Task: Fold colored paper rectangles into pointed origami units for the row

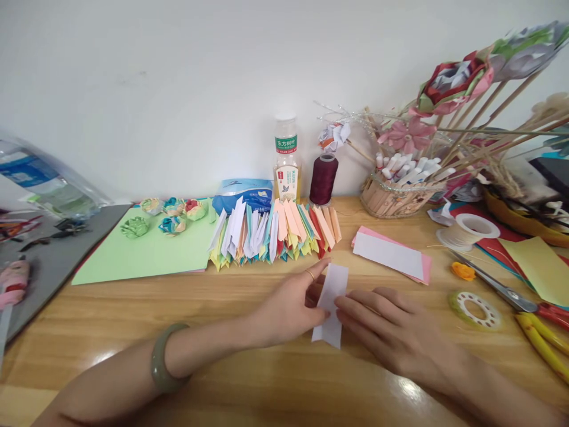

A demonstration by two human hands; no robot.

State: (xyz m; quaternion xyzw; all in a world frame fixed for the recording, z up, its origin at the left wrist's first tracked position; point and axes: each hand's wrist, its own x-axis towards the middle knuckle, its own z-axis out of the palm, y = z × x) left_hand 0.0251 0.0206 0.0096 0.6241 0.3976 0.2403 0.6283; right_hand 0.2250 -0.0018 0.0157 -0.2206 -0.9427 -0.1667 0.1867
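Observation:
A narrow white paper strip [334, 283] stands tilted above the wooden table, held between both hands. My left hand [288, 302] grips its left edge, with the thumb across the front and the other fingers behind, partly hidden. My right hand [391, 326] pinches the strip's right edge with its fingertips; its thumb is hidden. Just behind the hands lies a long row of folded paper pieces [271, 231] in white, peach, yellow, blue and red. To the right, a stack of cut strips [389, 255] lies flat, white on top and pink beneath.
Green paper sheets [146, 255] at left carry several paper flowers [172, 225]. Behind stand a tissue pack [243, 193], a drink bottle [287, 160] and a dark red thread spool [322, 181]. At right are a basket of markers [395, 198], a tape roll [478, 309] and scissors [511, 296].

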